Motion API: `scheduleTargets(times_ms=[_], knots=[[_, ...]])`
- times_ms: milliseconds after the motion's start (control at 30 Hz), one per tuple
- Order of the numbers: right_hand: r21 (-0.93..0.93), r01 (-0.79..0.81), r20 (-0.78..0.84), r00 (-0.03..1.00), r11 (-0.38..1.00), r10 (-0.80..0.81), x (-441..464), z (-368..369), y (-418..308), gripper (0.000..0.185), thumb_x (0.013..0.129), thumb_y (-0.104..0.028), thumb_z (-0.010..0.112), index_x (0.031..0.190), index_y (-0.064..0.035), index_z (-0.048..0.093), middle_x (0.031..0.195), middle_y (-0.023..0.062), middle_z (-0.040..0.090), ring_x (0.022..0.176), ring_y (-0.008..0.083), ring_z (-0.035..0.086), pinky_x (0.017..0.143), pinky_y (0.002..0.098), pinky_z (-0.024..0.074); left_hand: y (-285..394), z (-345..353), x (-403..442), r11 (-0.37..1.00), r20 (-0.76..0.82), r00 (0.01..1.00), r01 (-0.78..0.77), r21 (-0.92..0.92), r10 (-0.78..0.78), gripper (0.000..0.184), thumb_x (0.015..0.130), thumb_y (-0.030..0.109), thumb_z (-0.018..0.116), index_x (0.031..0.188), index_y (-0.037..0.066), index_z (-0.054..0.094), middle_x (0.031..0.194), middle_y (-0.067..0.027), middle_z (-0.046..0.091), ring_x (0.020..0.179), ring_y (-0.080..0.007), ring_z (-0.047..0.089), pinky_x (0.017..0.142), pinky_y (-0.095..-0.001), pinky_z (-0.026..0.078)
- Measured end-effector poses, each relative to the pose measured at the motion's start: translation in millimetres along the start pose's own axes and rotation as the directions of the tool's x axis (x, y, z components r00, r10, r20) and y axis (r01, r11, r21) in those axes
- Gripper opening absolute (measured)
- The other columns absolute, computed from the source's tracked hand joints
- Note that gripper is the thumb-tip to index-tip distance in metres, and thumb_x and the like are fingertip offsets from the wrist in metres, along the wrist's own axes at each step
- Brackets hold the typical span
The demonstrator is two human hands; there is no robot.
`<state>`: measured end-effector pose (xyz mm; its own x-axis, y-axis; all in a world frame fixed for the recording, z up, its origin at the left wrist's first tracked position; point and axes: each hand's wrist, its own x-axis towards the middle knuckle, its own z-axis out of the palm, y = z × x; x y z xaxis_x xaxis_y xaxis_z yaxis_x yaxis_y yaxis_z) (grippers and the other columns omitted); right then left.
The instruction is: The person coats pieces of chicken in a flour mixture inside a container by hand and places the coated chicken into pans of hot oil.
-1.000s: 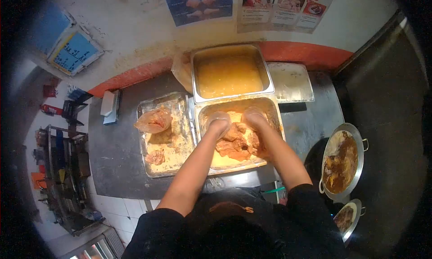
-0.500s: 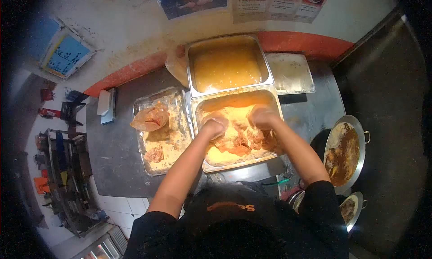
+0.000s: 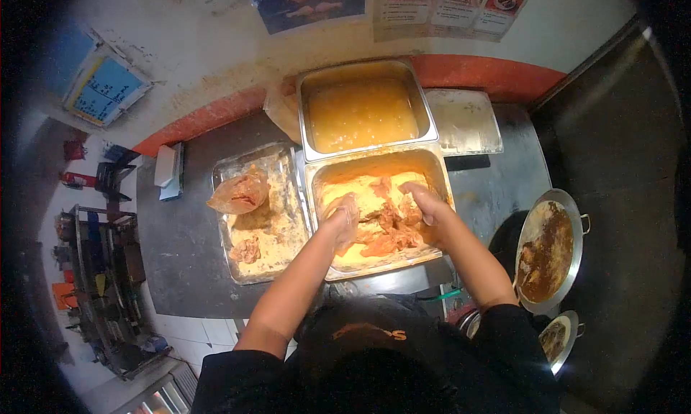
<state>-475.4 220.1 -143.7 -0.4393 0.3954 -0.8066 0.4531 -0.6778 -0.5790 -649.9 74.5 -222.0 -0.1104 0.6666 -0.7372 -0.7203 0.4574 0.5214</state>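
Note:
Coated chicken pieces (image 3: 389,234) lie in the breading flour (image 3: 360,191) inside a deep steel pan (image 3: 446,187). On the left side of that pan is my left hand (image 3: 343,216), dusted with flour, its fingers stretched out beside the chicken. Opposite it, my right hand (image 3: 427,204) is over the right side with fingers apart, close to the pieces. Neither hand visibly grips a piece; some fingertips are blurred. Behind stands a second steel pan (image 3: 432,135) of cloudy yellowish liquid (image 3: 363,115).
Left of the pans, a floury tray (image 3: 277,252) bears a plastic bag of raw chicken (image 3: 241,191) and a loose chicken piece (image 3: 246,250). A flat metal lid or tray (image 3: 464,123) lies at the back right. Large frying pans (image 3: 551,252) stand at the lower right.
My hands have come up out of the flour and drawn slightly apart. The chicken pieces between them have shifted, and more of them show.

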Motion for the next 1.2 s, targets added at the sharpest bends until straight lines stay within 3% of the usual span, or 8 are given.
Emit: scheduleTargets(times_ms=[233,367,433,633,900,1000,1133,1200], knots=[[-0.732,0.477,0.172,0.82,0.486,-0.546,-23,-7,-16,0.029,0.08,-0.03,0.058,0.099,-0.0085,0.059,0.104,0.012,0.062,0.093,0.0222,0.058,0.073,0.037,0.0459,43,37,-75,0.903,-0.269,0.943,-0.066,0.423,0.195,0.039,0.093,0.035,0.043,0.119,0.009,0.057,0.107,-0.0131,0.063,0.099,-0.0234,0.059,0.089,-0.0345,0.045],[-0.816,0.396,0.168,0.86,0.422,-0.481,-76,5,-40,0.025,0.077,-0.027,0.061,0.086,-0.0043,0.064,0.097,0.0166,0.064,0.096,0.0318,0.058,0.077,0.0409,0.0472,58,22,-94,-0.137,0.252,0.791,-0.211,0.968,0.558,0.034,0.084,0.018,0.045,0.108,0.002,0.062,0.099,-0.0193,0.066,0.093,-0.0321,0.063,0.083,-0.0396,0.048],[-0.869,0.326,0.2,0.919,0.371,-0.339,-66,2,-40,0.026,0.076,-0.027,0.062,0.088,-0.0036,0.065,0.099,0.0164,0.065,0.101,0.0334,0.059,0.081,0.0395,0.0481,79,41,-99,-0.733,0.276,0.959,-0.144,0.665,0.061,0.035,0.081,0.017,0.045,0.101,-0.003,0.065,0.098,-0.0205,0.066,0.098,-0.0336,0.062,0.084,-0.0428,0.048],[-0.993,0.054,0.097,0.878,-0.106,-0.468,2,29,-43,0.019,0.079,-0.019,0.055,0.084,-0.0038,0.066,0.102,0.0177,0.064,0.091,0.0304,0.059,0.079,0.0359,0.0474,52,44,-27,-0.091,-0.011,0.823,0.075,0.993,0.568,0.033,0.083,0.023,0.044,0.088,0.001,0.068,0.099,-0.0216,0.066,0.092,-0.0344,0.063,0.082,-0.0428,0.048],[-0.6,0.514,0.167,0.83,0.613,-0.533,23,41,-18,0.029,0.087,-0.027,0.051,0.095,-0.0026,0.064,0.101,0.0152,0.063,0.098,0.0258,0.057,0.083,0.0349,0.0444,57,25,-10,0.165,0.07,0.863,-0.174,0.971,0.5,0.032,0.087,0.024,0.044,0.1,0.002,0.063,0.099,-0.0258,0.063,0.089,-0.0329,0.063,0.075,-0.0408,0.049],[-0.765,0.505,0.337,0.842,0.4,-0.42,-19,35,-35,0.033,0.088,-0.032,0.053,0.099,-0.0033,0.064,0.097,0.0155,0.064,0.093,0.0265,0.057,0.083,0.0365,0.0437,68,45,-65,0.875,-0.039,0.964,-0.222,0.43,0.264,0.029,0.091,0.021,0.042,0.106,0.002,0.059,0.099,-0.0172,0.062,0.087,-0.0273,0.058,0.077,-0.0391,0.046],[-0.884,0.316,0.109,0.856,0.345,-0.505,-83,24,-43,0.053,0.083,-0.051,0.052,0.096,-0.002,0.067,0.1,0.0186,0.065,0.097,0.0324,0.06,0.087,0.0391,0.0443,58,28,-88,-0.232,0.537,0.591,-0.514,0.826,0.603,0.026,0.081,0.015,0.052,0.094,-0.004,0.064,0.09,-0.0215,0.062,0.085,-0.0338,0.061,0.08,-0.0431,0.048],[-0.84,0.293,0.032,0.867,0.457,-0.497,-70,15,-27,0.05,0.085,-0.05,0.051,0.096,-0.0037,0.067,0.102,0.0159,0.066,0.1,0.0323,0.06,0.089,0.0398,0.0441,89,72,-136,-0.614,0.403,0.838,-0.107,0.782,0.367,0.026,0.08,0.019,0.055,0.093,0.0,0.066,0.092,-0.0199,0.063,0.087,-0.0324,0.062,0.079,-0.0415,0.049]])
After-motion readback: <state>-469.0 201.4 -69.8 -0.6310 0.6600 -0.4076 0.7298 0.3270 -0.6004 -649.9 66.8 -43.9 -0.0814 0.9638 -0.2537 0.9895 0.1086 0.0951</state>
